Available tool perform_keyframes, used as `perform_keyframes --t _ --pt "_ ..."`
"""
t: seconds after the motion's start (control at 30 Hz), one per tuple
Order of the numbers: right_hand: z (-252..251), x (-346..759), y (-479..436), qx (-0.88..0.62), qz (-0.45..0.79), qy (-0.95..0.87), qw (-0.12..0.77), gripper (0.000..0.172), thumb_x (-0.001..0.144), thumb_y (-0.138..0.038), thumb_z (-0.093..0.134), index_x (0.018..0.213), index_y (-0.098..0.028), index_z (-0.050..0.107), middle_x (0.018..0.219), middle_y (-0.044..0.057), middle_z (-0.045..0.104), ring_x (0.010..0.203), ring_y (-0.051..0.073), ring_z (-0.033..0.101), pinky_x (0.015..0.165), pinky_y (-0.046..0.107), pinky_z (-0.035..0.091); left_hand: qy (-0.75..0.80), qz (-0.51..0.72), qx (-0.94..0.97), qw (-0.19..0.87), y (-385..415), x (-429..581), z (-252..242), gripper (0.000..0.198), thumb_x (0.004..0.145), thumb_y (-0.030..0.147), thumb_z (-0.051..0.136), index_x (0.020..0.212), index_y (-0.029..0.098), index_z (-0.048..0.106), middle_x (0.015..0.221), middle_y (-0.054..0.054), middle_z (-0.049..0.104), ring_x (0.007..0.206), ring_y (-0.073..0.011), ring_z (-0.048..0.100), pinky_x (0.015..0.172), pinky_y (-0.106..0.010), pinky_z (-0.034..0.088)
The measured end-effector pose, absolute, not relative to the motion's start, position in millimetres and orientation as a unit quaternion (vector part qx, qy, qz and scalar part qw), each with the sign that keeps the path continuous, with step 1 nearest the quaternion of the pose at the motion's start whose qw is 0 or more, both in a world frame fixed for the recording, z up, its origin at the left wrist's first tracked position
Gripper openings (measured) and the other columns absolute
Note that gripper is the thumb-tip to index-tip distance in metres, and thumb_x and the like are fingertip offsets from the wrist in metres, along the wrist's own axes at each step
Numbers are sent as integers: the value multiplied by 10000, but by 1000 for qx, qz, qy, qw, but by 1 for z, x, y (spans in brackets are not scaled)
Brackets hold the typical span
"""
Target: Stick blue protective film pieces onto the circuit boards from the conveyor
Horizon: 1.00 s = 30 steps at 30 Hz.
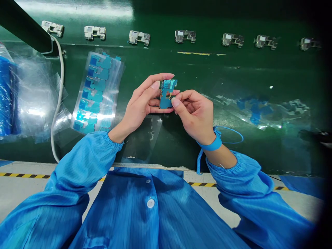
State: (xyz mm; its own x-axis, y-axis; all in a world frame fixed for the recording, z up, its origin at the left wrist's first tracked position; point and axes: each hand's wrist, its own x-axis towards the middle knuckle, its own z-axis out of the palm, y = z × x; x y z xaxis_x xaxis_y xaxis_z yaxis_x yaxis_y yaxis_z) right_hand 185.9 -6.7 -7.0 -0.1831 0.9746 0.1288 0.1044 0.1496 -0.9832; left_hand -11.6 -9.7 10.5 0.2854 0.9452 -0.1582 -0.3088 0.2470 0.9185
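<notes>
A small blue-faced circuit board point(166, 98) with a notch in its right side is held up over the middle of the bench. My left hand point(144, 97) grips it by the left edge, thumb in front and fingers behind. The thumb and index finger of my right hand point(195, 112) pinch the board's lower right edge; the other fingers are curled in. Left of my hands lies a clear plastic sheet point(111, 100) with several blue board-shaped film pieces point(93, 84) on it.
Several silvery circuit boards point(185, 36) lie in a row along the back of the green bench point(145, 62). A white cable point(61, 86) and plastic bags point(36, 93) are at left. Blue film scraps point(255, 107) lie right. A coiled blue cord point(199, 162) hangs from my right wristband point(212, 142).
</notes>
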Motion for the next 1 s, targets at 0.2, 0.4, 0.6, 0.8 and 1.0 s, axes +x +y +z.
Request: perform_keyframes --t 0.2,0.4,0.6,0.8,1.0 --pt "-6 185 -7 -450 474 -605 454 464 986 -685 828 934 -242 699 822 9 659 688 147 612 641 325 589 405 447 409 685 -11 -9 14 470 1149 550 468 1510 276 596 1316 -63 831 1313 -291 810 1034 -463 716" --pt "-7 184 -7 -448 487 -590 463 462 973 -671 848 931 -237 697 815 5 657 684 142 608 643 318 580 400 454 409 683 -13 -9 15 511 1140 586 480 1518 256 580 1350 -82 827 1333 -301 799 1041 -440 716" --pt "-6 183 -7 -462 491 -582 454 514 936 -729 850 916 -242 687 816 8 670 679 150 607 655 331 591 372 463 414 690 -12 -11 7 507 1054 456 664 1526 281 610 1330 -60 837 1282 -324 822 1020 -449 732" --pt "-7 183 -7 -463 493 -582 451 510 938 -736 843 911 -249 692 822 11 675 690 153 607 635 327 567 371 476 432 670 -11 -11 0 571 947 354 821 1490 297 654 1379 -58 827 1309 -338 813 1009 -444 744" --pt "-7 183 -6 -458 503 -582 446 528 937 -751 835 907 -246 684 798 1 661 672 142 575 619 316 540 375 475 435 667 -12 -11 2 585 949 385 852 1491 289 652 1312 -70 847 1280 -335 827 990 -425 749"
